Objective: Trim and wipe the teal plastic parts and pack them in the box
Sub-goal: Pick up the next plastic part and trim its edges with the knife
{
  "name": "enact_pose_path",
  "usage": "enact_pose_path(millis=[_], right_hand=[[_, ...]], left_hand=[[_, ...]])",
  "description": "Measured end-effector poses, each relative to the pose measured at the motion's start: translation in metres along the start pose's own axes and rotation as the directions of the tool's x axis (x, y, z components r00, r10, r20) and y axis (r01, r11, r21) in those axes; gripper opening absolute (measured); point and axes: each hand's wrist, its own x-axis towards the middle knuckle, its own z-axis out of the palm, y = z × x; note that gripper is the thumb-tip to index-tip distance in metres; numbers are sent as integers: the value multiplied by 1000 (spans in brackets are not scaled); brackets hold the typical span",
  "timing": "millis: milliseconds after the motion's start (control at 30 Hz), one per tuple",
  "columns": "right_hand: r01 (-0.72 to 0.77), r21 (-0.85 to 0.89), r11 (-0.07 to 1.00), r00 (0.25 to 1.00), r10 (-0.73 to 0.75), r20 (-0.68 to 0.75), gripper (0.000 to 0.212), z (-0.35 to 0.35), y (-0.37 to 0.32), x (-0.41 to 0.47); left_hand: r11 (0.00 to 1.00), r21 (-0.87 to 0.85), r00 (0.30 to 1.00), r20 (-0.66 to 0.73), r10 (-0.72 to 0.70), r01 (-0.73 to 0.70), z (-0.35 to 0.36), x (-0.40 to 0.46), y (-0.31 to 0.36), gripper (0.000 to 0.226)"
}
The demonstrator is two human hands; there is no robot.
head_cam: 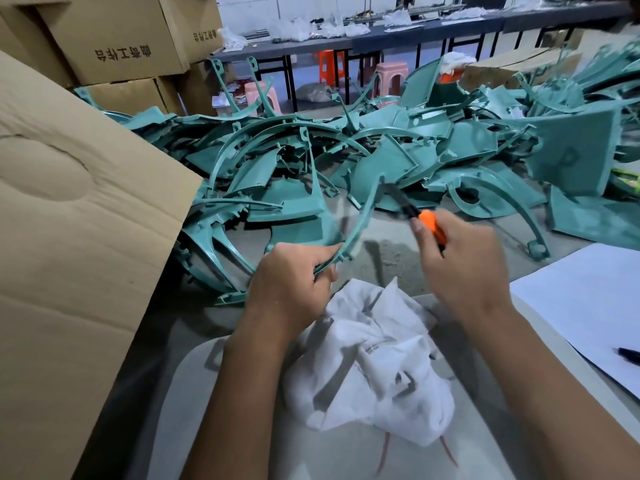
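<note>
**Two hands, one blade: trimming a teal strip at the workbench**

Two bare hands work over a grey floor strewn with teal plastic parts (398,157). The left hand (294,282) curls its fingers and thumb around the near end of a thin curved teal strip (360,223), which arcs up and away from the person toward the heap. The right hand (464,258) grips the orange handle of a utility knife (419,216), its dark blade angled up and left so that the tip meets the far end of the strip; motion blur makes it hard to say whether steel actually touches plastic.

A crumpled white cloth (374,358) lies just below both hands on a pale grey surface (194,382) in the person's lap area. A large cardboard box (79,237) stands at the left, its flap leaning over the edge of the pile. More printed cartons (114,39) are stacked behind it. A white sheet of paper (595,306) lies at the right, with a dark pen (628,355) at its near edge. Orange and pink plastic stools (391,77) stand beneath long dark tables (381,36) against the far wall.
</note>
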Motion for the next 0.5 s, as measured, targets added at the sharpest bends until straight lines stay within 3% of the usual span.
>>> enact_pose_path(millis=[33, 100, 200, 267, 333, 400, 500], right_hand=[[-23, -25, 999, 999, 22, -44, 43, -2, 3, 1], [66, 34, 997, 996, -64, -63, 41, -3, 3, 2], [314, 101, 944, 948, -317, 13, 36, -2, -10, -2], [356, 88, 930, 930, -362, 63, 35, 3, -14, -3], [296, 40, 954, 953, -298, 60, 37, 5, -12, -4], [149, -16, 989, 988, -150, -48, 39, 3, -4, -2], [-70, 1, 998, 980, 69, -187, 43, -5, 6, 3]], left_hand=[[999, 35, 1000, -5, 1, -1, 0, 0, 1, 36], [998, 56, 1000, -13, -2, 3, 0, 0, 2, 40], [998, 62, 999, -24, -29, 30, -2, -2, 3, 41], [999, 22, 999, -2, -39, 39, -4, -2, 3, 38], [998, -36, 999, 28, -42, 43, -7, -2, 3, 35], [994, -83, 996, 66, -66, 71, -9, -2, 3, 34], [987, -125, 992, 88, -91, 102, -14, -2, -1, 31]])
